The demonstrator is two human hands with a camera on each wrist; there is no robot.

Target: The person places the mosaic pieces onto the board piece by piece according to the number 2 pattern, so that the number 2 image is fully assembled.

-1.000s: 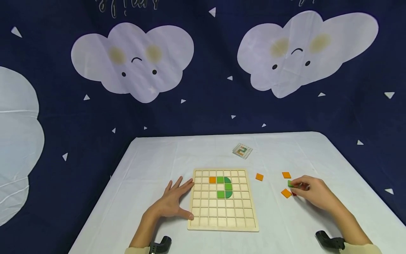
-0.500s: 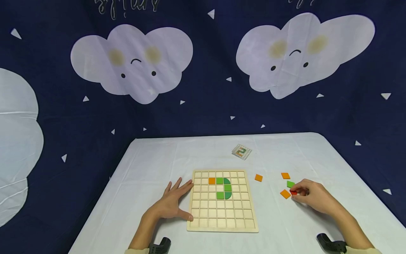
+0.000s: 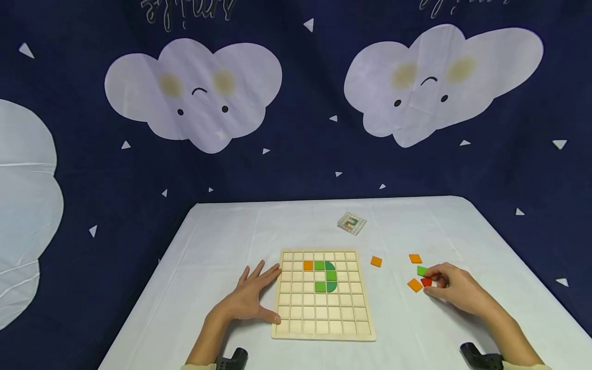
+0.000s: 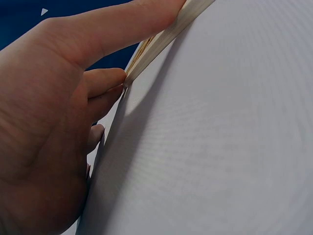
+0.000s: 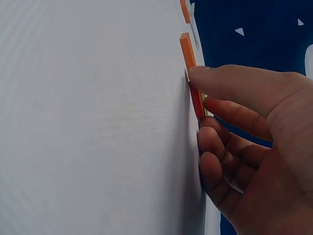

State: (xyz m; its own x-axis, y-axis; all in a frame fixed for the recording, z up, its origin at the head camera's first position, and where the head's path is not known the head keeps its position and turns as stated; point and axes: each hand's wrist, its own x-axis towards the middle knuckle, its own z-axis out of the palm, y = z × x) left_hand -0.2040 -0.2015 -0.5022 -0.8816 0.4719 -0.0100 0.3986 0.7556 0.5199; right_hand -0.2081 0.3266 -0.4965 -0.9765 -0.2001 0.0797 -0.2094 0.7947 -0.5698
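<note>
Red tile [image 3: 426,282] partly behind right grip [image 3: 454,289]

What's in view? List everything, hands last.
Table: 1, white, foreground
Grid board: 1, pale wood, on table
Orange square tiles: 4, orange, one on board, three right of board
Red tile: 1, red, right of board
Green square tiles: 4, light green, three on board, one beside red tile
Quarter-circle tiles: 2, dark green, on board
Pattern card: 1 visible, off-white, beyond board
Backdrop: 1, navy, white clouds, behind table
Wrist cameras: 2, black, bottom edge
Sleeves: 2, beige, bottom edge
Left hand: 1, touching board's left edge
Right hand: 1, at red tile
</note>
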